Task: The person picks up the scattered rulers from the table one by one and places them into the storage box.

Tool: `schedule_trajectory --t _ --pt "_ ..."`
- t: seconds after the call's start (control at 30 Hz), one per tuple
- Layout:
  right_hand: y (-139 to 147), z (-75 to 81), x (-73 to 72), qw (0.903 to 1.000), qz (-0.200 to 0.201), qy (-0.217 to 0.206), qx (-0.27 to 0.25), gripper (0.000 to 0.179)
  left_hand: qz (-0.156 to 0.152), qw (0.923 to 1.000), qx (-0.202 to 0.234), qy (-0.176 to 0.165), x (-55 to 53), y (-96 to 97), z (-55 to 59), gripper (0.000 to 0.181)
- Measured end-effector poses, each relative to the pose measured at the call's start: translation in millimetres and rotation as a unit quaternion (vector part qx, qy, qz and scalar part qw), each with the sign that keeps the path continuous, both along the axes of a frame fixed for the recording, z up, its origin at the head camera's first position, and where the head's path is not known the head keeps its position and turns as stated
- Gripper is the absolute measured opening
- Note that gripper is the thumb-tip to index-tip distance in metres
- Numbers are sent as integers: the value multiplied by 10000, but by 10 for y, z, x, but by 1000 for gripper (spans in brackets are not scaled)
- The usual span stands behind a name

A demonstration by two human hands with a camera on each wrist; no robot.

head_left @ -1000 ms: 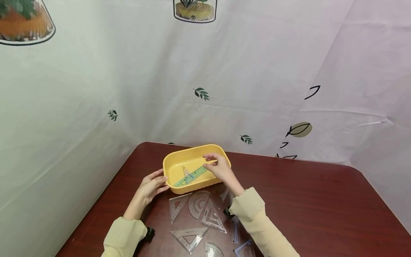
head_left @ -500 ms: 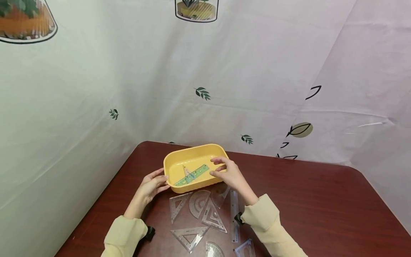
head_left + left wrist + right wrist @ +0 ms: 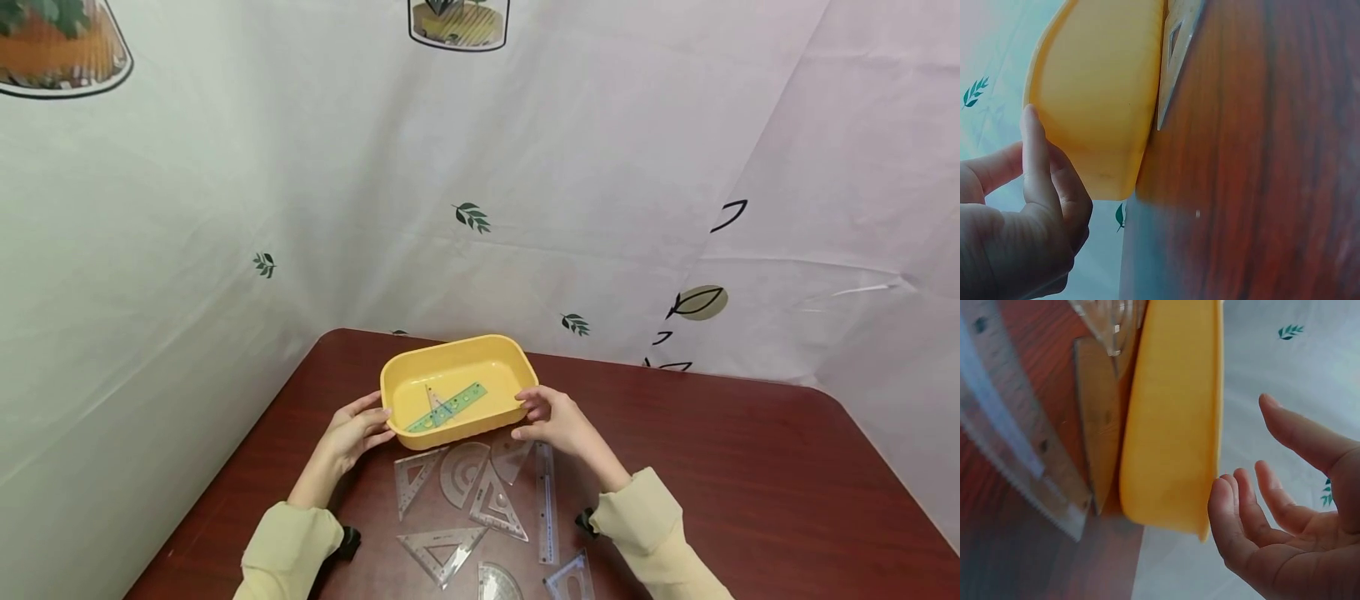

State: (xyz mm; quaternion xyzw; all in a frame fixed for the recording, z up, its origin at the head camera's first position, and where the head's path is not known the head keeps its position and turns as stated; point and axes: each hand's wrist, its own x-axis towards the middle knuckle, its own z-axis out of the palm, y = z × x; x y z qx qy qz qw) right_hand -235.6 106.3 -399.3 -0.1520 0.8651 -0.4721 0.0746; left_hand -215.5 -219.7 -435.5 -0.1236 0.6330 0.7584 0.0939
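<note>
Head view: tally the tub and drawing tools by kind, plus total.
Yellow tub: 1
Rulers: 2
Set squares: 5
Protractors: 2, one cut off by the frame
Clear piece, kind unclear: 1
Total: 11

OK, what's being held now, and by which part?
Left hand grips the yellow plastic tray by its left-end rim; right hand holds nothing.

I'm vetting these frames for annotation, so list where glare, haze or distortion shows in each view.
Head view: small glare spots inside the yellow tray, with the light otherwise fairly even; left wrist view: bluish haze over the lower-left part of the table; right wrist view: the clear ruler looks bowed, though straight in the head view, and the table's lower part is hazy.
</note>
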Motion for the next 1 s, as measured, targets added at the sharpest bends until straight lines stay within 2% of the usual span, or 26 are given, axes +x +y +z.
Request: schedule_trajectory --t 0.57,1.0 --pt "338 -228 10 9962 45 -298 821 55 4 10000 68 -40 7 -2 20 67" --pt "352 -357 85 9915 -157 -475 1203 57 26 10000 44 -68 3 6 11 66"
